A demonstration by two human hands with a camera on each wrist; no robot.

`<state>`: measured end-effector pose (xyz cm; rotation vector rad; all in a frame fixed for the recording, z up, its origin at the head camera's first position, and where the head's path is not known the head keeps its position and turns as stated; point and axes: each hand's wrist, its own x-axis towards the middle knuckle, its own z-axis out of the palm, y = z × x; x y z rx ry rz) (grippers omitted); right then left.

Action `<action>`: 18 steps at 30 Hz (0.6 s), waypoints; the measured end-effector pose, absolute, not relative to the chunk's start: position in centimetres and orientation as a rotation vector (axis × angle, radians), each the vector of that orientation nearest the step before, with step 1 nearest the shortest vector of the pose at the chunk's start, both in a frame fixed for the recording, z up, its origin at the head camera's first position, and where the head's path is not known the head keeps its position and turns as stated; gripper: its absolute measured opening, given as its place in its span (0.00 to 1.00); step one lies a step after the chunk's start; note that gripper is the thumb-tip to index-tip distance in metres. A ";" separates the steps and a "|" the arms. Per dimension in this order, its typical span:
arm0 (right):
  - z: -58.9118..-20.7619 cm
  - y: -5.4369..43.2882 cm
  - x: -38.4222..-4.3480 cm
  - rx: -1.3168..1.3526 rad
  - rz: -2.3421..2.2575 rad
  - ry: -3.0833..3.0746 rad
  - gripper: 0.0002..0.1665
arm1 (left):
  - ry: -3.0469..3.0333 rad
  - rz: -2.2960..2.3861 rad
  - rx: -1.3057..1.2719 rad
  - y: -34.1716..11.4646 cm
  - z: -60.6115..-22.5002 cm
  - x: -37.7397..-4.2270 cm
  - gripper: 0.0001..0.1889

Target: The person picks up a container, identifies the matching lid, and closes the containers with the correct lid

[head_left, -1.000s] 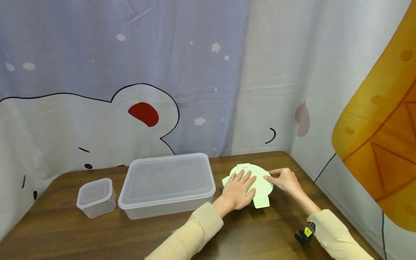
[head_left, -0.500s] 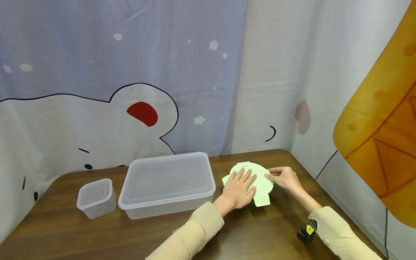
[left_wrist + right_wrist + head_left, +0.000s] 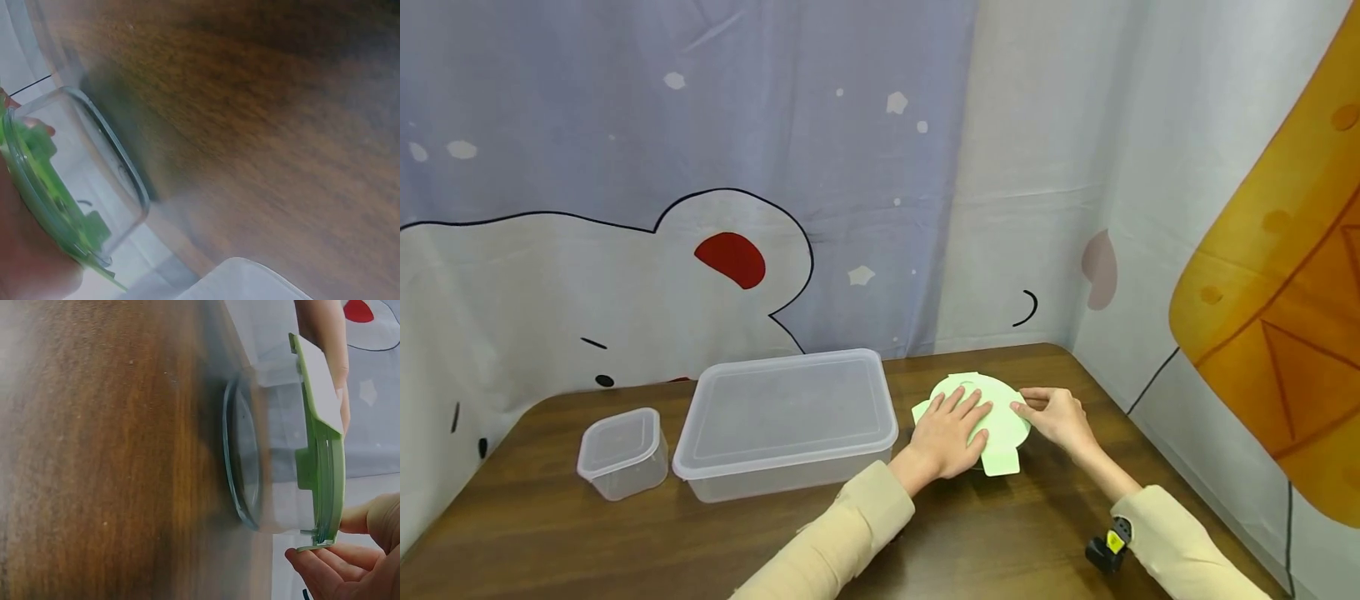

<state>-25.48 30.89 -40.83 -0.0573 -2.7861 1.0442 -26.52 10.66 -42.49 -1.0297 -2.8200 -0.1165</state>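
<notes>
A round glass food container (image 3: 278, 456) with a light green snap-on lid (image 3: 997, 398) stands on the table at the right. Flaps stick outward at the lid's left, back and front; the front flap (image 3: 1002, 462) is plainest. My left hand (image 3: 942, 442) lies on top of the lid, its fingers spread and straight. At the right edge, my right hand (image 3: 1060, 415) pinches the side flap, the thumb on the lid's top and the curled fingers (image 3: 300, 565) under the flap. From the left wrist, the clear container wall (image 3: 94, 169) shows beneath the green rim.
A large lidded plastic box (image 3: 786, 417) stands left of the glass container. Farther left is a small lidded plastic box (image 3: 623, 454). A printed curtain (image 3: 865, 208) hangs behind the wooden table (image 3: 760, 542).
Both hands keep their places on the lid. The right hand's fingers shift only slightly at the side flap; the boxes stay where they were.
</notes>
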 end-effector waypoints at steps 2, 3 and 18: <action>-40.8 30.8 -25.4 -0.054 1.038 -2.779 0.26 | -2.822 -0.118 -1.035 10.6 -42.4 -26.5 0.26; -40.8 30.8 -25.4 -0.052 1.034 -2.776 0.26 | -2.824 -0.119 -1.037 10.6 -42.4 -26.5 0.26; -41.4 30.8 -25.0 -0.024 0.988 -2.760 0.27 | -2.830 -0.146 -1.054 10.5 -42.5 -26.6 0.26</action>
